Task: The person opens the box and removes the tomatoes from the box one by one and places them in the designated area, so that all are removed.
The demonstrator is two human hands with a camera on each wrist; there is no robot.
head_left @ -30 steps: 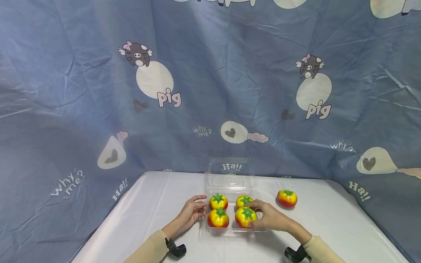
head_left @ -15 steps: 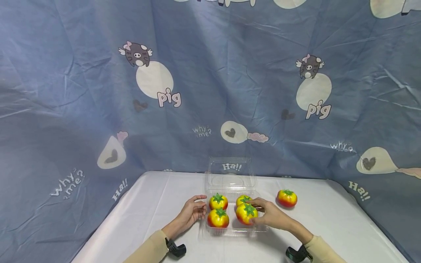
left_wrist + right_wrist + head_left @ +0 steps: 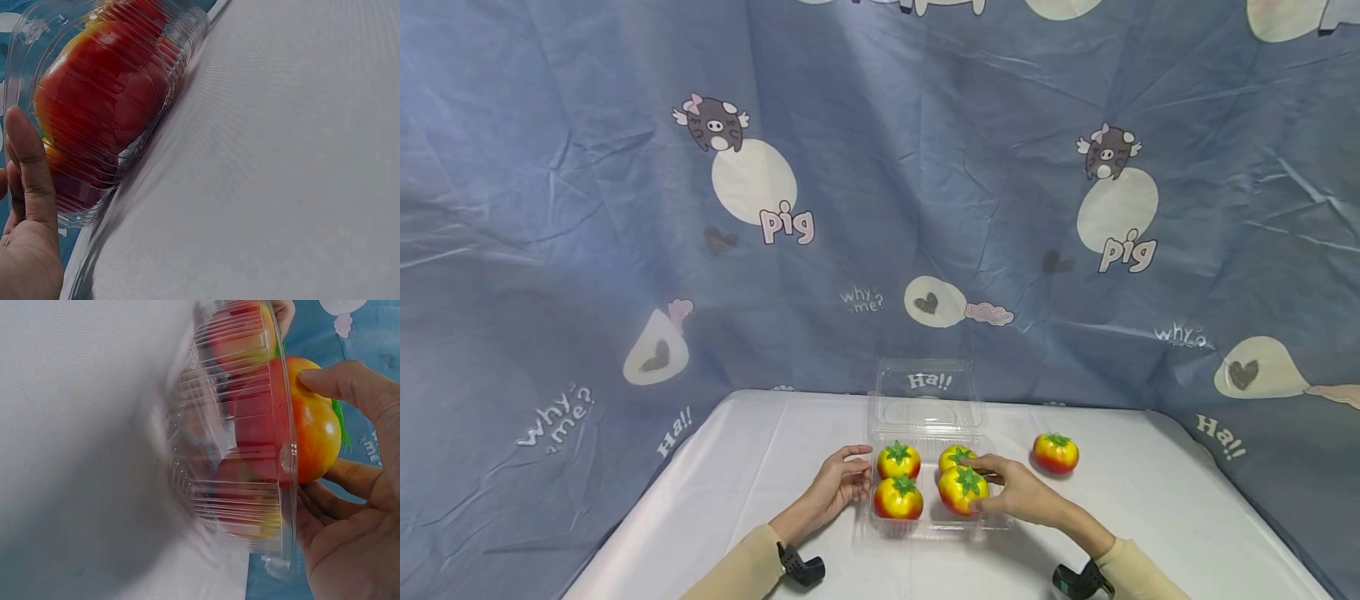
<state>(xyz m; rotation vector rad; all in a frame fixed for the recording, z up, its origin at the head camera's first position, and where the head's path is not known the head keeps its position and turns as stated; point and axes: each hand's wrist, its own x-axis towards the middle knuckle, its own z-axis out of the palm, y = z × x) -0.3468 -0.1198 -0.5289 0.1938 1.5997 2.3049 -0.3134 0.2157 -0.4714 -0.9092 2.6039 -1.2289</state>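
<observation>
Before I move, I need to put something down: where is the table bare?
Bare: between the left hand and the left edge of the table; also between the loose fruit and the right edge. Crowded: the box, with three fruits inside and a fourth fruit in the right hand.

Your head view bright, sheen on the blue curtain (image 3: 970, 175), your left-wrist view dimmer, glints on the clear container (image 3: 177, 59), soft shadow across the desk (image 3: 94, 400) in your right-wrist view.
</observation>
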